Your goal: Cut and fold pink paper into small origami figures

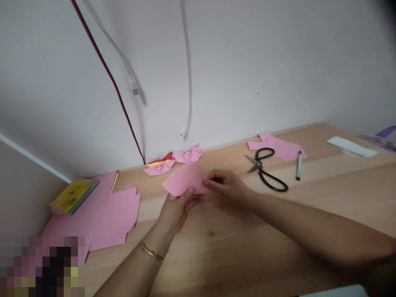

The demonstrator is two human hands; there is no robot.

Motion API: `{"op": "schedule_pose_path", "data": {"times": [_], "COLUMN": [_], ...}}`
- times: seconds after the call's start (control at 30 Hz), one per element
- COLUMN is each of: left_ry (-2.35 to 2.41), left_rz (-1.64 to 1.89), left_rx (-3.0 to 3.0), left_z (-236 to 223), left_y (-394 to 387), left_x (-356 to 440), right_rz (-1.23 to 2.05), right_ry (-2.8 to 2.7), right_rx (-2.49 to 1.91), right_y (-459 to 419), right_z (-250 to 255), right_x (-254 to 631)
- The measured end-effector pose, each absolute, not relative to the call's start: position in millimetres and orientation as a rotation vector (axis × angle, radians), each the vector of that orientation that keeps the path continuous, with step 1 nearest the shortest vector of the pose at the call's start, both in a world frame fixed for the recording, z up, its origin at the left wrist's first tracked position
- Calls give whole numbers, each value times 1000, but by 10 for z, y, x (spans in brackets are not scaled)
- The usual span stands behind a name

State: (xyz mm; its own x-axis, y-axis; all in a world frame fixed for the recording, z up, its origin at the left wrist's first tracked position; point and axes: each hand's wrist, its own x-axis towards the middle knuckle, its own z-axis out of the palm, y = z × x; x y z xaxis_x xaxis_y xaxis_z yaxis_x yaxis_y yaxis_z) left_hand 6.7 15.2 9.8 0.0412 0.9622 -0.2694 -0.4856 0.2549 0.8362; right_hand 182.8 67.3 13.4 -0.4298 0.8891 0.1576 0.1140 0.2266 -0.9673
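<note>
A piece of pink paper (185, 179) is held up above the wooden table between both hands. My left hand (177, 210) grips its lower edge, thumb on the near face and the other fingers behind. At the paper's right side, my right hand (227, 185) pinches the edge between thumb and curled fingers. Just beyond the paper lie folded pink paper shapes (188, 154), and a red and yellow folded piece (162, 160) rests among them. To the right of my right hand, black-handled scissors (260, 165) lie with their blades apart.
Pink paper sheets (114, 218) cover the table's left, with a yellow packet (73, 196) and a yellow pencil (114, 181) on them. Pink cut pieces (280, 146), a marker (299, 166) and a white strip (351, 146) lie right. Cables (187, 62) hang along the wall behind.
</note>
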Motion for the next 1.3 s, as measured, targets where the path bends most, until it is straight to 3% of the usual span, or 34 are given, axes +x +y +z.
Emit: {"op": "schedule_pose_path", "data": {"times": [0.53,1.0,1.3], "left_ry": [1103,779,874], "left_rz": [1345,1279,1335], "left_rx": [640,474,517], "left_z": [102,128,123], "left_y": [204,189,128], "left_x": [-35,83,191], "right_rz": [1116,1349,1391], "right_ry": [-1783,-1628,-1673], "right_rx": [-1064,-912,-1012], "right_y": [737,590,526], "right_z": [112,169,121], "right_x": [1883,1775,1716]}}
